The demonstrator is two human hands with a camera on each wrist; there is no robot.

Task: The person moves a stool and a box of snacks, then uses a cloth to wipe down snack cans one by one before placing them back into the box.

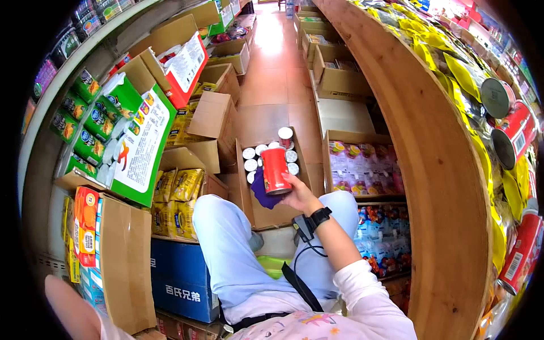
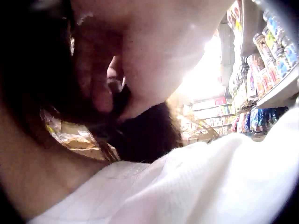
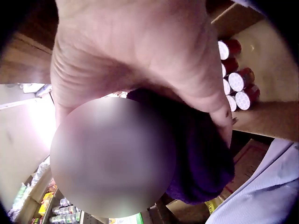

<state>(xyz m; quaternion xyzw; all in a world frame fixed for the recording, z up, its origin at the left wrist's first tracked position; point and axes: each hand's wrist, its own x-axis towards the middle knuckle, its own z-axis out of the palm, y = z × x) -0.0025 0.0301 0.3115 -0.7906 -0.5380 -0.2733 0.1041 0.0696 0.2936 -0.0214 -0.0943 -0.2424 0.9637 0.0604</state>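
My right hand [image 1: 300, 195] grips a red can [image 1: 276, 170] tilted above an open carton [image 1: 306, 170]. A dark purple cloth [image 1: 262, 190] is bunched against the can's side, under the same hand. In the right wrist view the cloth [image 3: 201, 158] hangs beside the can, whose round end [image 3: 112, 156] is blurred. Inside the carton stand several red cans with white lids [image 1: 250, 165], and one can [image 1: 285, 135] sits higher at the far end. Of my left side, the head view has only the forearm [image 1: 71, 306]. My left hand [image 2: 159, 51] fills the top of its wrist view, its fingers mostly in shadow.
Open cartons of yellow packets [image 1: 178, 195] and green cans [image 1: 90, 144] line the left side. Cartons of pouches [image 1: 362, 164] stand right, below a wooden shelf edge [image 1: 447, 187]. A blue box [image 1: 181, 283] sits by the left knee. A tiled aisle [image 1: 275, 85] runs ahead.
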